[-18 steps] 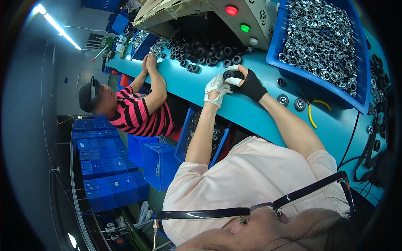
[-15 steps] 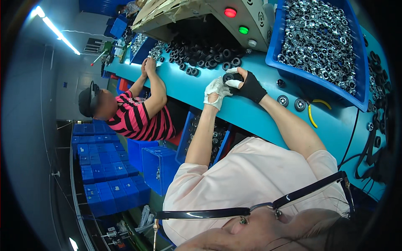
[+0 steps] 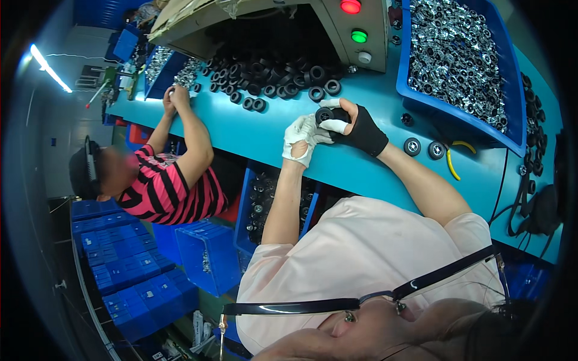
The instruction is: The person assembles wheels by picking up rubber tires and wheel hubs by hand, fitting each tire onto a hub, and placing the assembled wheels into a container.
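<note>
Turquoise paint covers the long counter (image 3: 373, 165), which runs through a dim workshop lit by a strip light (image 3: 51, 68), with stacked blue plastic crates (image 3: 129, 271) on the floor below. Over its middle, the left hand (image 3: 301, 139) in a white fingerless glove and the right hand (image 3: 355, 127) in a black one close their fingers together on a small black rubber wheel (image 3: 325, 114). Behind them lie a heap of loose black rubber rings (image 3: 271, 75), a grey control box with red and green lamps (image 3: 355, 27) and a blue bin of shiny metal parts (image 3: 460, 54); a co-worker in a pink-and-black striped shirt (image 3: 165, 192) works farther along.
</note>
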`<state>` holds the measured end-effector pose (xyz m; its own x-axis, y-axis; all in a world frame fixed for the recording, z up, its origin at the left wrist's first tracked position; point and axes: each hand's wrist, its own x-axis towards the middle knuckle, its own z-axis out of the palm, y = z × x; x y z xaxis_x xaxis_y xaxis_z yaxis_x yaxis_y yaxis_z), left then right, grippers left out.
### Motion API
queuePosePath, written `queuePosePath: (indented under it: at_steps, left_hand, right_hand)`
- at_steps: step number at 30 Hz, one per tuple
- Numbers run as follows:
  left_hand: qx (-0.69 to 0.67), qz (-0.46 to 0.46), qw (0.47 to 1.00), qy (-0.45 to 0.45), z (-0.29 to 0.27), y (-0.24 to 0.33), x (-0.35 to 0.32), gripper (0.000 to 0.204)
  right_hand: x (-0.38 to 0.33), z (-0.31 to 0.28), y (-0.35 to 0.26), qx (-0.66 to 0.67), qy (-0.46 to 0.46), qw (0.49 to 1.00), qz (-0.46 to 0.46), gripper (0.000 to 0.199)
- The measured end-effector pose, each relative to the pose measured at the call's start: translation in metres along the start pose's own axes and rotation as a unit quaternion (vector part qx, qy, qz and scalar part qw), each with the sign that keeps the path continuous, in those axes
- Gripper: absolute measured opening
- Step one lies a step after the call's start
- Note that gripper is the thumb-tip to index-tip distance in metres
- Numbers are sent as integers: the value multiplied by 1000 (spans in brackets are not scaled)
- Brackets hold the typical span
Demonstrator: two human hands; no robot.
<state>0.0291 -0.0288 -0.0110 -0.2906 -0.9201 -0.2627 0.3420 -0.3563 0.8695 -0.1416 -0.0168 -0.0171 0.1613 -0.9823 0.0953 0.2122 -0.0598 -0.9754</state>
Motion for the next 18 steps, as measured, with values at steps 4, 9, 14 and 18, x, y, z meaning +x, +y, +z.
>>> queuePosePath:
  at_steps: [4,9,14,18]
  left_hand:
    - [-26,-24,999,-2,3,4,0,29]
    - [30,-28,999,16,2,1,7,30]
    - [81,-55,995,21,18,12,5,29]
    - [219,-40,971,82,9,7,-2,23]
  right_hand:
    - [-1,-1,-5,-64,-13,998,18,45]
    - [0,-1,-7,-79,-28,997,0,46]
    - [-3,-4,-9,-86,0,996,5,44]
    - [-5,1,17,-158,-67,983,-68,52]
